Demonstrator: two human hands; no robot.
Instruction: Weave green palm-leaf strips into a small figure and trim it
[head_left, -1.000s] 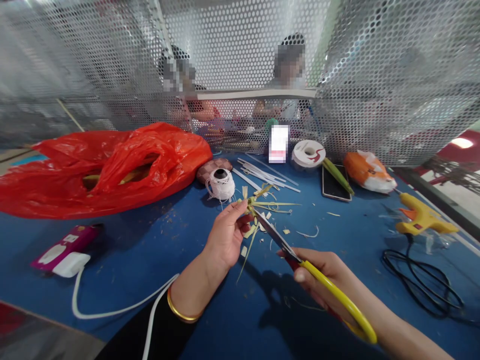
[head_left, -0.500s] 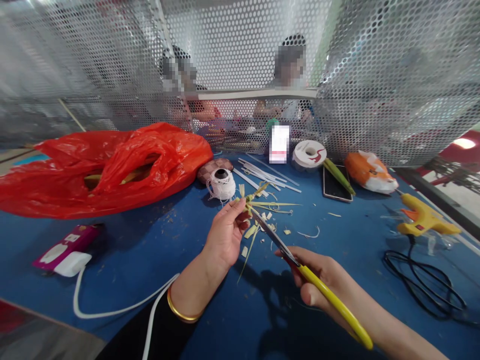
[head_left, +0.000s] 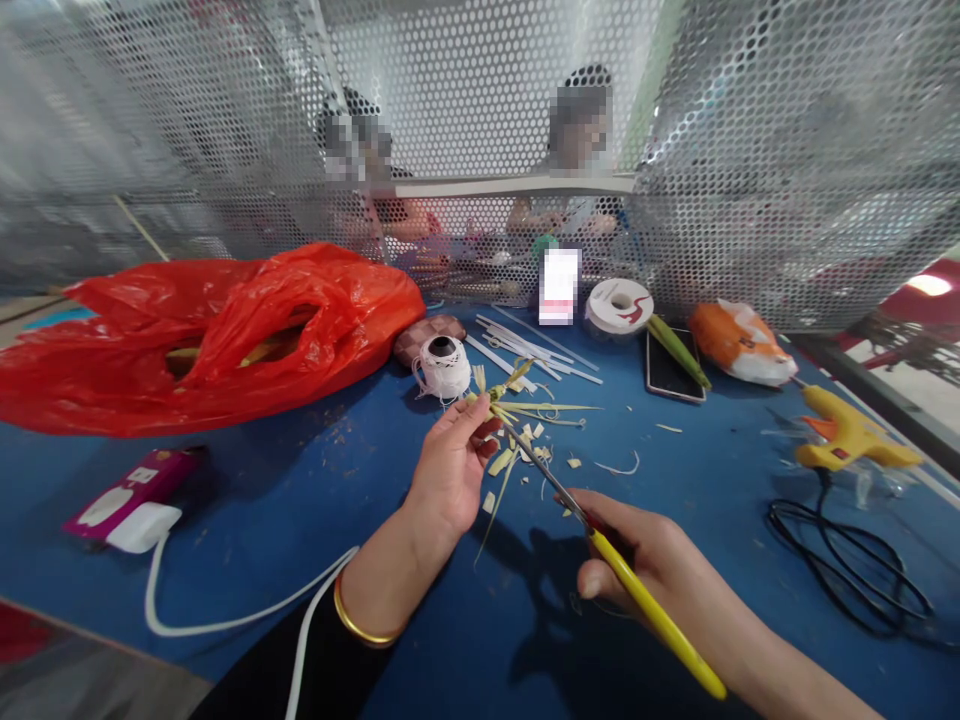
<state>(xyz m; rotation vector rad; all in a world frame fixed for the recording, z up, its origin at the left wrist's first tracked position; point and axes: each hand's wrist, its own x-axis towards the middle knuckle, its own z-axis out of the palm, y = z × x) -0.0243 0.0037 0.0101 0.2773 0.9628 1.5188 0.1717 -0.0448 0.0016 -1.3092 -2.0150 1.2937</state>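
Between the thumb and fingers of my left hand (head_left: pixel 451 465) is a small piece woven from pale green leaf strips (head_left: pixel 496 396), with loose strip ends sticking out. My right hand (head_left: pixel 645 560) grips a pair of scissors (head_left: pixel 637 590) by the yellow handles. The narrow blades point up and left, and their tips reach the leaf piece beside my left fingertips. Cut leaf scraps (head_left: pixel 499 462) lie on the blue table under and around the blades. Just behind my left hand stands a spool of white thread (head_left: pixel 444 368).
A red plastic bag (head_left: pixel 330 330) fills the left back. White strips (head_left: pixel 525 345), a ribbon roll (head_left: pixel 619 306), a dark phone (head_left: pixel 673 368) and an orange packet (head_left: pixel 739 345) lie along the mesh screen. At right is a yellow glue gun (head_left: pixel 847 430) with a black cable. Two people sit beyond the mesh.
The scissors have turned slightly, with their blades now closer together and the handles lower left. My right thumb has shifted left. My left hand stays nearly still with the leaf piece.
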